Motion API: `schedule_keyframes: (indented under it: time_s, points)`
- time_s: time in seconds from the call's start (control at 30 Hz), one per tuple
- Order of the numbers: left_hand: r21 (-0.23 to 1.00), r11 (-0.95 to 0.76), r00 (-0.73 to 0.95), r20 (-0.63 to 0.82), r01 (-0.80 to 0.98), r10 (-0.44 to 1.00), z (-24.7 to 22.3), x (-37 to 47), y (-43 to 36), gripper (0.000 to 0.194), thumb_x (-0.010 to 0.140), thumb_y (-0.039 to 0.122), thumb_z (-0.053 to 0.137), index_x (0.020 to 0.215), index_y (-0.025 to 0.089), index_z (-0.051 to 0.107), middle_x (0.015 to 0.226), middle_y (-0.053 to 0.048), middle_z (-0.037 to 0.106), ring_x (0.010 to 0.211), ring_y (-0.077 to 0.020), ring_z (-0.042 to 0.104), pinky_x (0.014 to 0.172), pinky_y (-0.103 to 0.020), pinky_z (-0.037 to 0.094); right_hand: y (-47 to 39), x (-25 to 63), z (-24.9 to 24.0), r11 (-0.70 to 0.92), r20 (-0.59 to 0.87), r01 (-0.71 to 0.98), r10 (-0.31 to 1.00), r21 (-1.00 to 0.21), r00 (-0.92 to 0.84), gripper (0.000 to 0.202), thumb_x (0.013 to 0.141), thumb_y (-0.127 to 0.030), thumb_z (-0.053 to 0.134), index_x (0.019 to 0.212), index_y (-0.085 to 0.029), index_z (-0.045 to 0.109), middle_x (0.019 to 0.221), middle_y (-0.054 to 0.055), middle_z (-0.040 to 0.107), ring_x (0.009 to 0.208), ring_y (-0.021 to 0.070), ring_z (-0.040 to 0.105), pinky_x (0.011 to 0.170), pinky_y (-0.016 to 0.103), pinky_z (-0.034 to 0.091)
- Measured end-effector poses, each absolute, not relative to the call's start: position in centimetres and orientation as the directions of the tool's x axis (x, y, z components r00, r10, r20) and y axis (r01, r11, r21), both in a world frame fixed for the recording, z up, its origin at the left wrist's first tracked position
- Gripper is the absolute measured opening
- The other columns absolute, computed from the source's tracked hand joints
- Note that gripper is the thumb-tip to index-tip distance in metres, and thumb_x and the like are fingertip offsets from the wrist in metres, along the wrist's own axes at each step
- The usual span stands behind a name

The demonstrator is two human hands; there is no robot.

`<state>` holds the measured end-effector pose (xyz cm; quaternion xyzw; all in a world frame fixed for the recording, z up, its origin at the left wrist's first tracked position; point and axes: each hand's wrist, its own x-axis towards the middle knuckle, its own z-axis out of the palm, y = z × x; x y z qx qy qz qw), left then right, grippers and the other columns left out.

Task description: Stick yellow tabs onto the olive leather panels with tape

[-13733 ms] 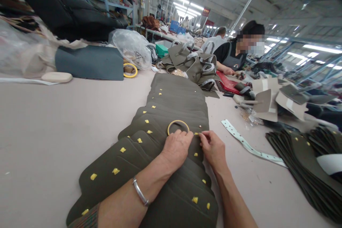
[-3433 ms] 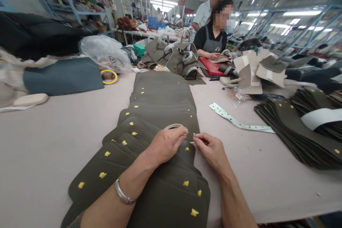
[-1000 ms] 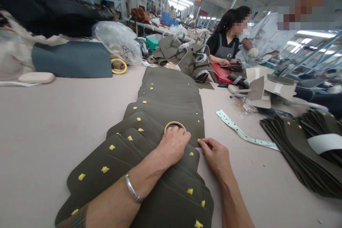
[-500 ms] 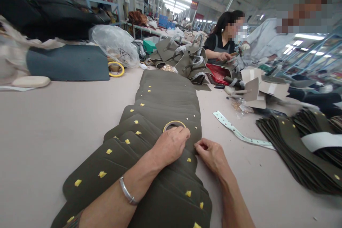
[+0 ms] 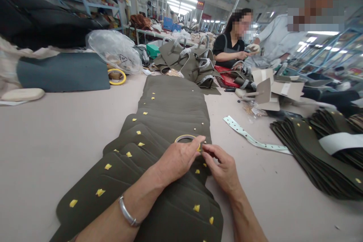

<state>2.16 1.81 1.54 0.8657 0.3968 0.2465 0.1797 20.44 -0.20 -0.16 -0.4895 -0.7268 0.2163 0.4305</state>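
My left hand (image 5: 176, 162) is closed around a roll of yellow tape (image 5: 184, 137), holding it just above a row of overlapping dark olive panels (image 5: 174, 107). My right hand (image 5: 222, 166) meets it at the roll's right side, thumb and forefinger together at a small yellow end of tape (image 5: 200, 150). Small yellow tape pieces (image 5: 129, 154) dot the left and lower right parts of the panels. Tiny metal studs (image 5: 202, 123) show along their right side. My left palm hides part of the roll.
At right lies a fanned stack of olive strips (image 5: 300, 147) with a white band, near a pale perforated strip (image 5: 252, 138). Olive bag parts (image 5: 187, 64) and an open carton (image 5: 268, 90) are farther back. Another tape roll (image 5: 117, 77) lies left. Two people work across the table.
My right hand has moved from the panel's right edge up and left to the tape roll. Another yellow piece now shows at that edge. My left forefinger has straightened. The view has shifted slightly.
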Motion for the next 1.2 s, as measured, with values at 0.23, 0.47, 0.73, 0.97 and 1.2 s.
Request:
schedule_keyframes:
  time_s: [0.23,0.47,0.73,0.97,1.2]
  points:
    - [0.494,-0.589,0.578,0.197,0.639,0.792,2.0,2.4,1.7,0.027,0.095,0.02,0.047,0.122,0.02,0.042,0.097,-0.004,0.07,0.09,-0.0232,0.069,0.073,-0.034,0.056,-0.1,19.6,-0.2,0.529,0.51,0.563,0.835,-0.635,-0.209,0.014,0.087,-0.014,0.052,0.084,-0.02,0.064,0.079,0.001,0.066,0.071,0.0133,0.06,0.066,0.024,0.047]
    - [0.458,-0.591,0.57,0.202,0.664,0.797,2.0,2.3,1.7,0.006,0.094,0.02,0.048,0.099,0.021,0.052,0.091,-0.001,0.066,0.087,-0.0203,0.066,0.074,-0.031,0.052,-0.5,19.2,-1.0,0.48,0.559,0.676,0.82,-0.559,-0.119,0.013,0.081,-0.013,0.055,0.075,-0.019,0.065,0.066,-0.001,0.065,0.057,0.0115,0.059,0.057,0.022,0.045]
    - [0.369,-0.616,0.553,0.272,0.695,0.787,2.0,2.8,1.8,0.011,0.092,0.014,0.044,0.088,0.017,0.054,0.086,-0.003,0.062,0.081,-0.0197,0.062,0.071,-0.03,0.05,-0.2,18.3,-0.9,0.078,0.116,0.289,0.987,-0.954,0.115,0.014,0.077,-0.03,0.063,0.071,-0.018,0.065,0.054,-0.002,0.063,0.047,0.0128,0.059,0.047,0.022,0.048]
    - [0.357,-0.621,0.535,0.316,0.698,0.784,2.1,3.1,1.7,0.012,0.091,0.015,0.043,0.087,0.017,0.054,0.085,-0.004,0.062,0.079,-0.0206,0.061,0.07,-0.032,0.049,0.9,17.9,-1.8,-0.151,-0.168,-0.101,0.968,-0.983,0.186,0.021,0.065,-0.034,0.074,0.067,-0.015,0.065,0.049,-0.003,0.059,0.039,0.0092,0.054,0.04,0.019,0.047]
    - [0.358,-0.547,0.486,0.252,0.756,0.837,2.0,3.3,1.2,0.015,0.095,0.016,0.04,0.093,0.019,0.054,0.088,-0.003,0.063,0.084,-0.0192,0.061,0.072,-0.03,0.05,2.1,21.1,-1.6,-0.167,-0.184,-0.085,0.944,-0.982,0.275,0.031,0.058,-0.04,0.079,0.071,-0.014,0.068,0.059,-0.001,0.061,0.048,0.0085,0.056,0.046,0.02,0.053]
